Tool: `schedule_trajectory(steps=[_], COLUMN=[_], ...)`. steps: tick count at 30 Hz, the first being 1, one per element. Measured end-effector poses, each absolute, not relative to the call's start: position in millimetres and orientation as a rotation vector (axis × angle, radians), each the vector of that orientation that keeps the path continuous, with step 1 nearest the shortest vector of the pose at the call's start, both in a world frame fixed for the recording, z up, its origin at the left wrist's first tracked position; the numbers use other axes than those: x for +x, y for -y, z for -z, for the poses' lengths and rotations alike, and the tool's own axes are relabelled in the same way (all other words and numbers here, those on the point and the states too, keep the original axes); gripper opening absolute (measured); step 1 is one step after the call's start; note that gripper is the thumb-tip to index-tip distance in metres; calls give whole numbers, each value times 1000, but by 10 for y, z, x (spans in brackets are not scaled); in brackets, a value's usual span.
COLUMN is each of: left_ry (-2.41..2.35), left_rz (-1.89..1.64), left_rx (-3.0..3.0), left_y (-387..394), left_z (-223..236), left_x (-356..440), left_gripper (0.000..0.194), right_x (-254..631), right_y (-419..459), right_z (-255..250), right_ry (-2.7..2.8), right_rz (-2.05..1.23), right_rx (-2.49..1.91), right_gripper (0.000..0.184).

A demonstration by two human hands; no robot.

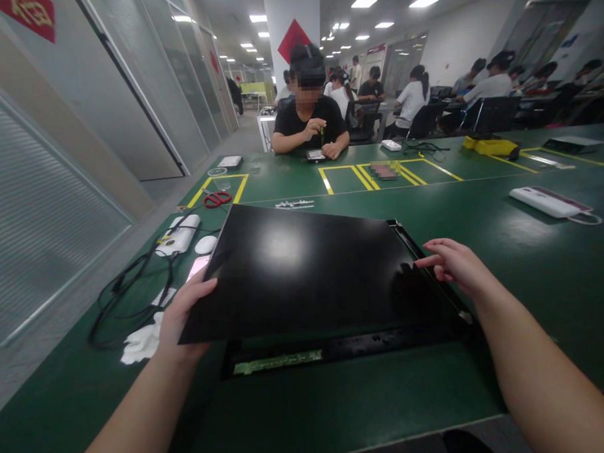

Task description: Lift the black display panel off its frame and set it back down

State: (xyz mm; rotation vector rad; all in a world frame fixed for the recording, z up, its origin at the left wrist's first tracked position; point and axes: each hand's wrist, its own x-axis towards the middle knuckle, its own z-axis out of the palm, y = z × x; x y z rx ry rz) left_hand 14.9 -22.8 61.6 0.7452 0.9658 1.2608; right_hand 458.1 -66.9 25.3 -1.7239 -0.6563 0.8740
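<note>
A large black glossy display panel (309, 273) is tilted up at its left side over a thin black frame (381, 338) lying on the green table. My left hand (185, 312) grips the panel's left edge, thumb on top and the other fingers hidden beneath. At the right, my right hand (451, 263) hovers by the panel's right edge and the frame's side rail, fingers stretched out and a fingertip close to the panel; I cannot tell if it touches. A green circuit strip (278, 362) shows along the frame's near side.
Left of the panel lie black cables (117, 288), a white power bank-like device (179, 234), a round white item (205, 245) and crumpled white cloth (143, 340). Red-handled scissors (217, 199) lie beyond. Across the table a person (310, 119) holds a screwdriver. A white device (551, 202) lies right.
</note>
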Motion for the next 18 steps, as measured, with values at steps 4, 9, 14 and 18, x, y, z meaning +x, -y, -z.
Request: schedule_trajectory(steps=[4,9,14,18], left_ry=[-956,-935,-975,-974], left_rz=[-1262,-1274,-1222,-1203], left_rx=[743,725,773,788], left_y=[238,265,279,280], left_z=[-611,-588,-553,-534], left_x=[158,200,238,255], left_gripper=[45,35,44,45], right_x=[4581,4598,4639,4655], right_y=[674,671,680,701], right_z=[-246,-239,-237,-243], right_ry=[678,699,708,740], right_rz=[-847,-820,-789,-761], right_rx=[-1754,-1811,-1874,-1912], right_gripper=[13,12,10,11])
